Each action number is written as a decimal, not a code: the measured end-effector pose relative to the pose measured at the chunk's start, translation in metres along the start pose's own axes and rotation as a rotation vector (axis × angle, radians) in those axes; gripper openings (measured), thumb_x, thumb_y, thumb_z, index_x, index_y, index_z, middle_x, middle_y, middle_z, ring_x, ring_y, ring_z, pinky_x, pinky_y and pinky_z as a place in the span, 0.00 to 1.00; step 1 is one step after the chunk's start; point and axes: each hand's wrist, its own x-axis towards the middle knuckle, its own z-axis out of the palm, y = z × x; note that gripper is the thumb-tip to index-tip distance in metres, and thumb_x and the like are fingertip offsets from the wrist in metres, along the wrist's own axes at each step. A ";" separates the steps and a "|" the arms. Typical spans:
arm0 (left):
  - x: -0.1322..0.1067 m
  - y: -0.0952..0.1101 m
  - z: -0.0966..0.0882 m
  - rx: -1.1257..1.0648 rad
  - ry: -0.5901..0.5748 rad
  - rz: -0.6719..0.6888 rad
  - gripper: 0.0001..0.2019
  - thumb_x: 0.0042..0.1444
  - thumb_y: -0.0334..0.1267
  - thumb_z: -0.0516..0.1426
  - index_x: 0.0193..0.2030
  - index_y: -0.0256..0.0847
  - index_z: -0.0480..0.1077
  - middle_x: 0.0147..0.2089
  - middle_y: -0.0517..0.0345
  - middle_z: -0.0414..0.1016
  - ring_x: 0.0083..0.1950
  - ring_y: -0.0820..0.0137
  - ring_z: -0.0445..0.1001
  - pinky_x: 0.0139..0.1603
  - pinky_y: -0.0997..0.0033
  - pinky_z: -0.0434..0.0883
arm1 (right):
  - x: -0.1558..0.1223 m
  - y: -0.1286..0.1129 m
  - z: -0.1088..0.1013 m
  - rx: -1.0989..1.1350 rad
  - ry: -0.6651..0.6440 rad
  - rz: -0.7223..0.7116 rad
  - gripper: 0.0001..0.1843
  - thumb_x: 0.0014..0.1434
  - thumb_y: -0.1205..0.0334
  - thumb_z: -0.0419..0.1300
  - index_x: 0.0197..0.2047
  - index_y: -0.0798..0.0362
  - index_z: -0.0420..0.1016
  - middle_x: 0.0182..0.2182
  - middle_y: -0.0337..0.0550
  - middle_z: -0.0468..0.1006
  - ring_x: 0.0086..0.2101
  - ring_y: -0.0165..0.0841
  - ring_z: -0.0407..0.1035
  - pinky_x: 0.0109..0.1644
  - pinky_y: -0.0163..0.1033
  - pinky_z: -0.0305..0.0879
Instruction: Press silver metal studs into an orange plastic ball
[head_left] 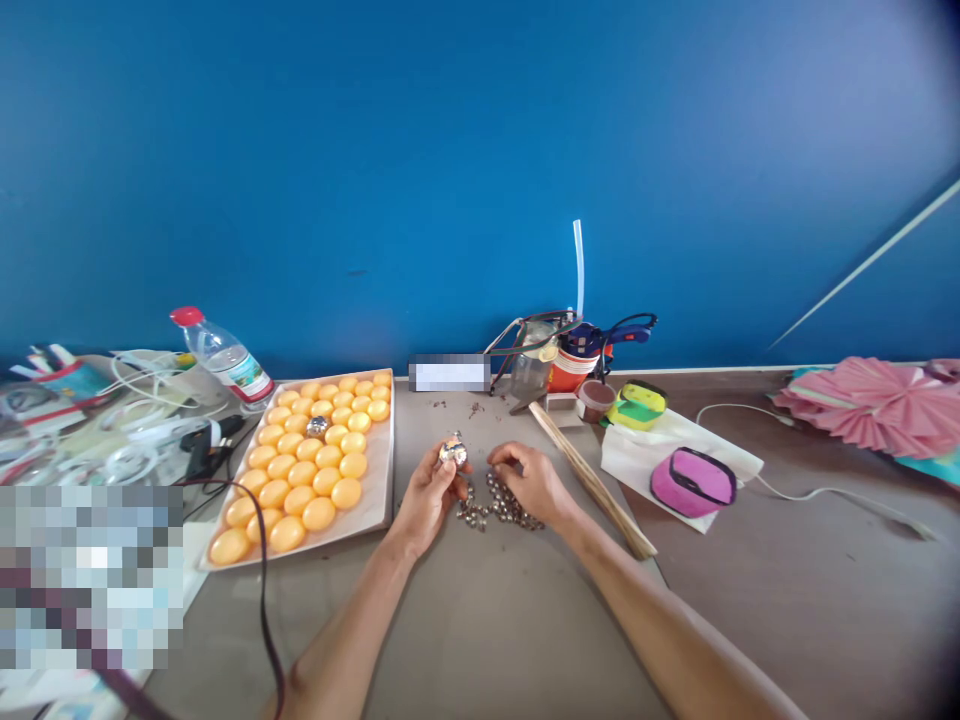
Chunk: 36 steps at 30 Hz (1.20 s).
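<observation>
My left hand (431, 492) is closed around a ball (453, 453) with shiny silver metal pieces over its surface. Close by on the right, my right hand (531, 480) hangs over a loose pile of small silver studs (504, 505), its fingertips drawn together. Whatever they pinch, if anything, is too small to make out. The studs lie scattered on the table between both hands. To the left, a white tray (382, 490) carries rows of orange-yellow balls (300, 500), and a single silver-covered ball (318, 428) sits among them.
A bundle of thin sticks (592, 480) lies right of my right hand. Behind are a glass jar (531, 365) and an orange cup (574, 370). A plastic bottle (232, 365) leans by the tray. A dark cable (262, 600) crosses the left foreground. Tape rolls (694, 485) lie right.
</observation>
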 end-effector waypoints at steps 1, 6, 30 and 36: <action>0.000 0.000 0.000 0.000 -0.004 -0.004 0.23 0.51 0.45 0.60 0.52 0.41 0.64 0.35 0.58 0.72 0.25 0.78 0.67 0.28 0.76 0.64 | 0.000 -0.001 0.000 0.045 0.007 0.032 0.08 0.50 0.68 0.52 0.30 0.52 0.71 0.30 0.41 0.76 0.33 0.31 0.68 0.41 0.37 0.62; -0.002 0.004 0.002 -0.048 -0.041 -0.028 0.21 0.51 0.44 0.59 0.51 0.40 0.64 0.33 0.58 0.71 0.25 0.78 0.67 0.28 0.76 0.63 | 0.002 -0.003 0.000 0.295 0.058 0.135 0.04 0.49 0.63 0.55 0.29 0.53 0.67 0.25 0.36 0.72 0.23 0.27 0.61 0.29 0.33 0.58; -0.003 0.001 -0.001 0.132 -0.174 -0.064 0.24 0.52 0.41 0.59 0.56 0.44 0.61 0.33 0.60 0.67 0.27 0.77 0.66 0.29 0.76 0.61 | -0.005 -0.019 0.007 0.725 -0.121 0.281 0.10 0.47 0.57 0.63 0.28 0.54 0.69 0.22 0.34 0.68 0.25 0.26 0.59 0.32 0.33 0.54; -0.003 -0.001 -0.003 0.210 -0.198 -0.037 0.25 0.54 0.42 0.57 0.58 0.43 0.59 0.33 0.58 0.69 0.28 0.75 0.66 0.30 0.74 0.62 | -0.006 -0.016 0.009 0.697 -0.142 0.276 0.09 0.48 0.57 0.62 0.28 0.54 0.69 0.24 0.34 0.69 0.26 0.26 0.60 0.33 0.34 0.54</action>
